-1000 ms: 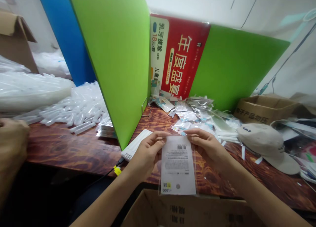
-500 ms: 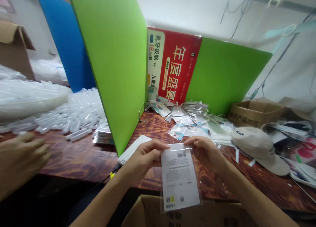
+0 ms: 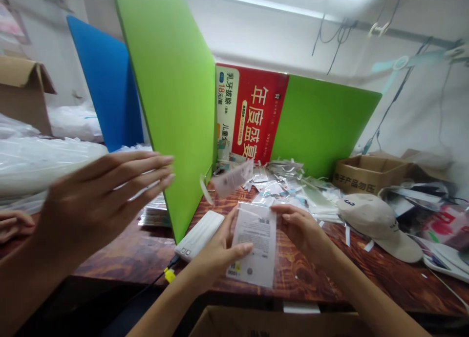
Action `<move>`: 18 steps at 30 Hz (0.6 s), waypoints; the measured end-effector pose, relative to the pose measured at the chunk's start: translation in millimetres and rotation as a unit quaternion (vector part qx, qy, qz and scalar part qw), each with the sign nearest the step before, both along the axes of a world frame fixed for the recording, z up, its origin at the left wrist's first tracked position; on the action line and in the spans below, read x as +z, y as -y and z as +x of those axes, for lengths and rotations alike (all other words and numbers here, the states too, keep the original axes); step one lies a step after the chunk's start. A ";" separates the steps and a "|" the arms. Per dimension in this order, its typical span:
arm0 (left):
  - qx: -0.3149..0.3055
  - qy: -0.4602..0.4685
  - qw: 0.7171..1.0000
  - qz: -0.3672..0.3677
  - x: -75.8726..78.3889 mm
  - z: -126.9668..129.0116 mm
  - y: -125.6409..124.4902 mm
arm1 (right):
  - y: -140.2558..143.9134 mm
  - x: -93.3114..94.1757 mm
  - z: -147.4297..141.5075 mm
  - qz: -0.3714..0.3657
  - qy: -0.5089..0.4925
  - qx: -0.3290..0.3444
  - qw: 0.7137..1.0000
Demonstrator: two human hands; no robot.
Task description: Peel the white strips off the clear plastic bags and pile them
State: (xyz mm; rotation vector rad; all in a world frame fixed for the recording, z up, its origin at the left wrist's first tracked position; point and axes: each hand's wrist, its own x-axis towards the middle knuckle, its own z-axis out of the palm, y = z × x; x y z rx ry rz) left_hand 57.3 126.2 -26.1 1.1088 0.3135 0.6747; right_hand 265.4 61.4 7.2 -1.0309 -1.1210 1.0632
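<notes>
My left hand and my right hand hold a clear sleeve with a white printed card just above the brown wooden table. The left hand grips its left edge with the thumb across the card's lower part. The right hand pinches the top right corner. A small clear packet hangs blurred in the air above the card, near the green divider. A co-worker's open hand is raised at the left, fingers pointing at the divider.
A white power bank with a cable lies left of my hands. A pile of small packets sits before the red poster. A beige cap, cardboard boxes, and a second co-worker's hand are also here.
The co-worker's hand rose from the lower left to beside the divider. A small packet now flies over the table. My card has tilted and moved slightly away from me.
</notes>
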 end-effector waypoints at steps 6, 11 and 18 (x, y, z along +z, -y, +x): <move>-0.061 -0.099 0.986 0.116 -5.2 0.7 9.6 | -0.4 -3.5 -4.2 0.032 0.243 -0.056 0.968; -0.122 -0.142 0.969 0.160 -10.0 5.7 28.3 | 3.0 -0.9 -9.8 0.004 0.322 0.052 0.945; -0.147 -0.001 0.989 0.014 -20.9 21.9 26.7 | 9.4 9.8 17.3 -0.053 0.087 0.121 0.987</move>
